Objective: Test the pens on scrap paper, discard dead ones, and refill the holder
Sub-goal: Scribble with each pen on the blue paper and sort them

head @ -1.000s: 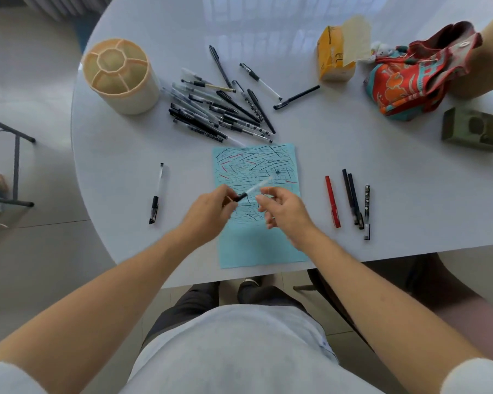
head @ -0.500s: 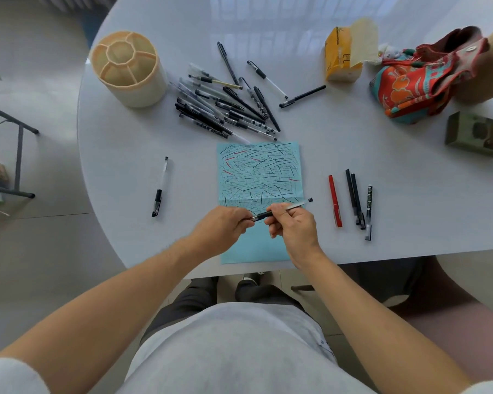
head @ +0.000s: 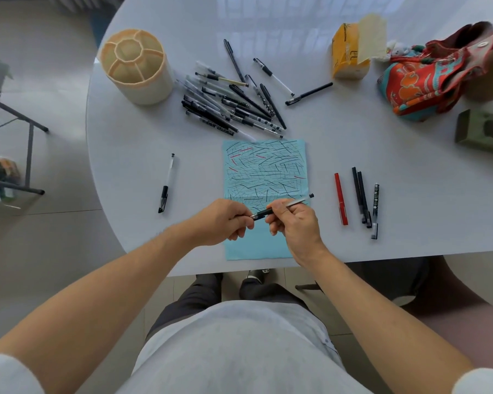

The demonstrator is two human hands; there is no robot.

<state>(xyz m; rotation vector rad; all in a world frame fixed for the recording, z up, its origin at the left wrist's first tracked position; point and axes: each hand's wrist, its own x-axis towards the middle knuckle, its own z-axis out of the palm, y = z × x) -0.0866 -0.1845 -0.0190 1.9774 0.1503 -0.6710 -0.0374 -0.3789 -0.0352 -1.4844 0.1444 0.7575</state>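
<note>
Above the lower half of the blue scrap paper (head: 265, 172), which is covered in pen strokes, my right hand (head: 295, 223) grips a clear pen with a black grip (head: 296, 201). My left hand (head: 225, 221) has its fingers curled at the pen's tip end; what they pinch is hidden. A cream divided holder (head: 137, 66) stands empty at the far left. A pile of several pens (head: 231, 106) lies behind the paper. One pen (head: 165, 184) lies alone on the left. Several pens, one of them red (head: 341, 199), lie in a row on the right.
On the white round table (head: 353, 137), a yellow tissue pack (head: 350, 55) and a colourful cloth pouch (head: 435, 78) sit at the back right. A green box (head: 481, 132) lies at the right edge. A chair frame (head: 18, 155) stands on the floor at left.
Both hands have drawn back from the paper's middle toward the near edge. The pen has turned so that its rear end points right. Since half a second ago little has moved.
</note>
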